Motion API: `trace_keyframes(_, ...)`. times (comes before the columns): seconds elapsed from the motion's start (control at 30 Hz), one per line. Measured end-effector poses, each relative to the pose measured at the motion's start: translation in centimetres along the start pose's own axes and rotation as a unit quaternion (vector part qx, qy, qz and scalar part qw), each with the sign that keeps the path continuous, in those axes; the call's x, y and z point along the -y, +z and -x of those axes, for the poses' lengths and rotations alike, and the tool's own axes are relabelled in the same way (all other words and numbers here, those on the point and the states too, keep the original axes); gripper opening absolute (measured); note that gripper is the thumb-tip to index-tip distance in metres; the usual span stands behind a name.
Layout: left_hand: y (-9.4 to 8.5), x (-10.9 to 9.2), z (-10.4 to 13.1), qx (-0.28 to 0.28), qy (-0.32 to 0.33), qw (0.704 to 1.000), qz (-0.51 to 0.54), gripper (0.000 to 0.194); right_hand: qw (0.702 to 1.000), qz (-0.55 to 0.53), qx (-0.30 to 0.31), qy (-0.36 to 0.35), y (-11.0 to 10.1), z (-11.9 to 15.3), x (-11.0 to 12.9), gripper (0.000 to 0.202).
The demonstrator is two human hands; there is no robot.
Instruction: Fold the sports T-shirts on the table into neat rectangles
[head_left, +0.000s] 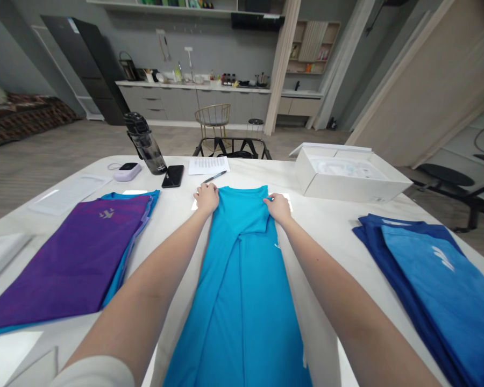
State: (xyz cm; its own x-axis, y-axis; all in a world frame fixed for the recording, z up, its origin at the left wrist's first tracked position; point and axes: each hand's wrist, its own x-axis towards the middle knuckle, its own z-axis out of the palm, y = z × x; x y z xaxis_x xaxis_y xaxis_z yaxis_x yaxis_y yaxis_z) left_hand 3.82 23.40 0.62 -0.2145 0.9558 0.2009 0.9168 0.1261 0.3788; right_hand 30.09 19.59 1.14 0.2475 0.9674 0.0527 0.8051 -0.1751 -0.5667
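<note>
A turquoise T-shirt (262,301) lies lengthwise on the white table in front of me, its sides folded inward and the neckline at the far end. My left hand (207,198) is closed at the shirt's far left corner, fingers curled on the fabric. At the far right corner, my right hand (278,208) pinches the edge with thumb and fingers. One short sleeve lies flat across the upper part. White tags show along the right edge. Some of the fingertips are hidden by the hands themselves.
Folded purple (76,252) and blue shirts lie stacked at left, folded blue shirts (443,279) at right. Beyond the turquoise shirt are a pen (215,176), a printed sheet (208,165), a phone (173,176) and a water bottle (147,145). An open white box (347,180) stands back right.
</note>
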Motion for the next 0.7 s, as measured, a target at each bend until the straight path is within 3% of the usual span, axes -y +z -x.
trace_keyframes(0.1, -0.9, -1.1, 1.9, -0.042, 0.109, 0.993, -0.019, 0.036, 0.999, 0.033, 0.002, -0.036, 0.5, 0.3, 0.1, 0.026)
trace_keyframes(0.2, -1.5, -2.0, 4.6, 0.027, 0.279, 0.960, -0.016, 0.039, 0.991, 0.071, -0.071, -0.083, 0.3, 1.7, 0.3, 0.036)
trace_keyframes(0.27, -1.4, -2.1, 6.8, 0.086, 0.322, 0.942, -0.026, 0.043, 0.982, 0.095, -0.104, -0.129, 0.0, 3.3, 0.6, 0.040)
trace_keyframes(0.4, -0.3, -1.9, 10.7, 0.134, 0.307, 0.940, -0.066, 0.059, 0.964, 0.115, -0.034, -0.237, 0.2, 7.3, 1.0, 0.042)
trace_keyframes(0.57, 0.5, -1.6, 12.0, 0.125, 0.293, 0.945, -0.074, 0.062, 0.965, 0.160, 0.063, -0.198, 0.5, 10.2, 0.4, 0.054)
trace_keyframes(0.7, 0.6, -1.6, 11.7, 0.122, 0.289, 0.947, -0.072, 0.062, 0.965, 0.159, 0.049, -0.203, 0.2, 11.7, -0.3, 0.057)
